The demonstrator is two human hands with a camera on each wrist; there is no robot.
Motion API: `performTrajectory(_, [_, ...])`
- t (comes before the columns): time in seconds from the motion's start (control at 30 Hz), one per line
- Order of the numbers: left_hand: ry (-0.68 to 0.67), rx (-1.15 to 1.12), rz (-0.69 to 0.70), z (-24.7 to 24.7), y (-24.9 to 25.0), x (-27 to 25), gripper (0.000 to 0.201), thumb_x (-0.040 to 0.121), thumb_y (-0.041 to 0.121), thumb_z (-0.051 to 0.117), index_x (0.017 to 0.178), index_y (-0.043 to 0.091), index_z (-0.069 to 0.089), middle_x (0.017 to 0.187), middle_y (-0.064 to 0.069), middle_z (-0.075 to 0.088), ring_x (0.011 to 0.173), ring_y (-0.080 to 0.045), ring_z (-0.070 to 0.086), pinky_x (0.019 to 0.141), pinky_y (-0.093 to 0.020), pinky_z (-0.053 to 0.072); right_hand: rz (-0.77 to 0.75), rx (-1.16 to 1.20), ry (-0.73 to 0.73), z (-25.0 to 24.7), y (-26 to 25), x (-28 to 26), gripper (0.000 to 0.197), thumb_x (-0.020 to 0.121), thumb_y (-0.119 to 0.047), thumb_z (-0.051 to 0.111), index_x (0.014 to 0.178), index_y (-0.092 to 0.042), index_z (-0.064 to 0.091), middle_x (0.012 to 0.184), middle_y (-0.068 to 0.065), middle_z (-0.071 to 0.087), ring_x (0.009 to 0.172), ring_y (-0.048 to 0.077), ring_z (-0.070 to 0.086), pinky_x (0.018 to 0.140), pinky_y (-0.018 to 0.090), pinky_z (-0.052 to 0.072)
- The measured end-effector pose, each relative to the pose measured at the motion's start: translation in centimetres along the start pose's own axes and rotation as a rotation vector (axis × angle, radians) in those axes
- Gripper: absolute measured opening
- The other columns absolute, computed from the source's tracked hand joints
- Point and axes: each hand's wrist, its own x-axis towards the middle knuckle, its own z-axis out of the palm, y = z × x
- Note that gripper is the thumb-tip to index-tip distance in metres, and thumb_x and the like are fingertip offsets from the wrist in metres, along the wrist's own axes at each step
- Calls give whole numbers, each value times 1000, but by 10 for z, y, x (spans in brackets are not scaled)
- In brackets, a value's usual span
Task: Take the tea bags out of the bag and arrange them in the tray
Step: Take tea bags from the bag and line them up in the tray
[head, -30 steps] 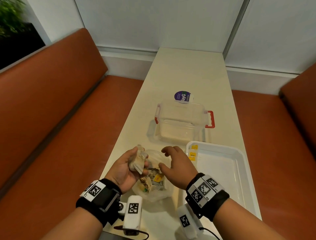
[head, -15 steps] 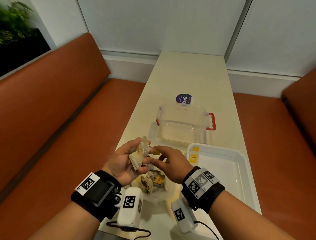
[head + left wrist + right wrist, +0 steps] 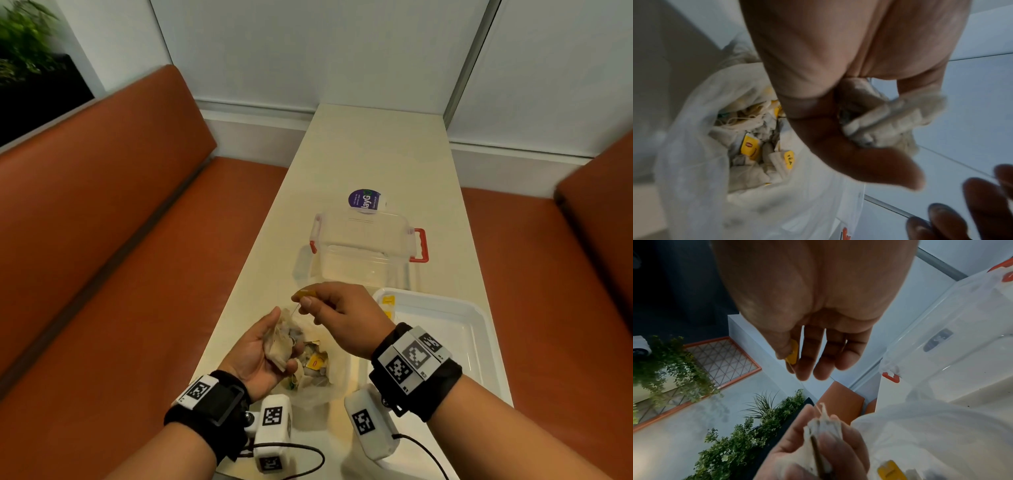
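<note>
Head view: the surface [image 3: 370,154] carries a white tray [image 3: 479,329] just right of the right hand [image 3: 339,318], and a plastic bag [image 3: 318,377] of tea bags under both hands. The left hand [image 3: 260,353] cups a clump of tea bags [image 3: 281,342]; the right hand pinches a yellow tag [image 3: 306,293] just above it.

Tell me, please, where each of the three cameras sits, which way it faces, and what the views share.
Head: worn on the head, looking down at the table; both forearms show, left hand and right hand.
Left wrist: looks along the left hand at its clump of tea bags, plastic bag below.
Right wrist: looks along the right hand at its pinched yellow tag.
Shared: the clump appears in all three.
</note>
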Motion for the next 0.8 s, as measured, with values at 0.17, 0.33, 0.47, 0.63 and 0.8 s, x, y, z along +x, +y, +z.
performTrajectory(0.17, [17, -43, -37, -8, -8, 10, 40, 80, 46, 61, 94, 8, 62, 79, -10, 60, 58, -20, 62, 40, -23, 45, -27, -4, -12, 0, -7, 0, 25, 98, -27, 52, 114, -18, 69, 87, -15, 65, 70, -13, 57, 76, 19, 48])
performTrajectory(0.33, [57, -35, -36, -10, -12, 16, 44, 80, 46, 61, 100, 7, 63, 84, -15, 65, 71, -25, 64, 43, -25, 49, -49, 21, -17, -1, -18, 2, 25, 98, -26, 52, 114, -17, 69, 86, -16, 64, 70, -14, 57, 75, 16, 47])
performTrajectory(0.47, [68, -100, -51, -5, -14, 20, 48, 75, 53, 64, 95, 10, 63, 81, -13, 63, 67, -23, 59, 43, -25, 50, -63, 64, -8, -3, -27, 5, 24, 98, -26, 52, 112, -18, 69, 84, -17, 64, 69, -11, 58, 72, 14, 48])
performTrajectory(0.63, [108, -55, -74, -6, -16, 25, 60, 76, 64, 60, 100, 10, 61, 74, -11, 58, 58, -17, 53, 42, -24, 48, -75, 109, 8, -6, -35, 8, 26, 97, -27, 52, 113, -16, 69, 84, -16, 65, 68, -6, 59, 71, 16, 51])
performTrajectory(0.8, [168, -11, -21, -6, -18, 29, 43, 88, 55, 57, 100, 13, 62, 67, -7, 65, 51, -16, 59, 43, -23, 45, -90, 176, 32, -10, -40, 11, 22, 97, -26, 53, 109, -18, 70, 86, -12, 68, 69, 3, 60, 74, 27, 55])
